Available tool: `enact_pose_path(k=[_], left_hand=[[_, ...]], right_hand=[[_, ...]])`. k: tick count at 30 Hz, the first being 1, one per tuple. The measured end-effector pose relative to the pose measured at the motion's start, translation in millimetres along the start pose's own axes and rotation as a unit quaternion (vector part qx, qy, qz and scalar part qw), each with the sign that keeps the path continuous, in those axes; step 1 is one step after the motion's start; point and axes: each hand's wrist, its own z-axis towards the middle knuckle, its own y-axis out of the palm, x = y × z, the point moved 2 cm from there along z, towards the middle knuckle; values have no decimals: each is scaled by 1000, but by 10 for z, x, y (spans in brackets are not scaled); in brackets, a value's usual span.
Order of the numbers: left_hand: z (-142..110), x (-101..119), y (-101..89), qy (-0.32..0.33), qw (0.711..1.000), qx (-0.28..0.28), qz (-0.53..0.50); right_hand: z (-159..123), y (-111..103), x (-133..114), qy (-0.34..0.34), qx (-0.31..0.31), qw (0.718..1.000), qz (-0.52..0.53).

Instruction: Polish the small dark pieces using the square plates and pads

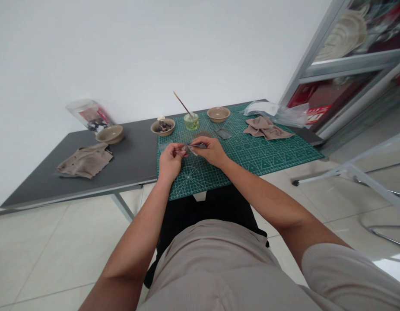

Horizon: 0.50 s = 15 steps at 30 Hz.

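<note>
Over the green cutting mat, my left hand and my right hand meet with fingertips pinched. Between them is a small greyish-brown piece of cloth, mostly covered by the fingers; its exact shape cannot be made out. Just behind the hands lie a flat brown patch and a small grey, partly clear piece. A glass jar of yellowish liquid stands farther back with a thin brush-like stick leaning in it. Left of the jar, a bowl holds dark scraps.
A second bowl stands at the mat's back edge. Crumpled brown cloth and a clear plastic bag lie to the right. On the dark table at left are another cloth, a bowl and a tipped clear container.
</note>
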Motion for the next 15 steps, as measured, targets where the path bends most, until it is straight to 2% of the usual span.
enact_pose_path(k=[3,6,10,15], left_hand=[[-9,39,-4,10,1000,15,-21],[-1,33,-12,22,999,28,-25],[24,-13,-41,53,997,57,-26],[38,-61,-59,62,996,70,-9]], right_hand=[[7,-10,-7,-13,36,998,-48],[7,4,34,28,64,995,-69],[19,33,116,108,69,990,-63],[58,66,142,144,34,984,-98]])
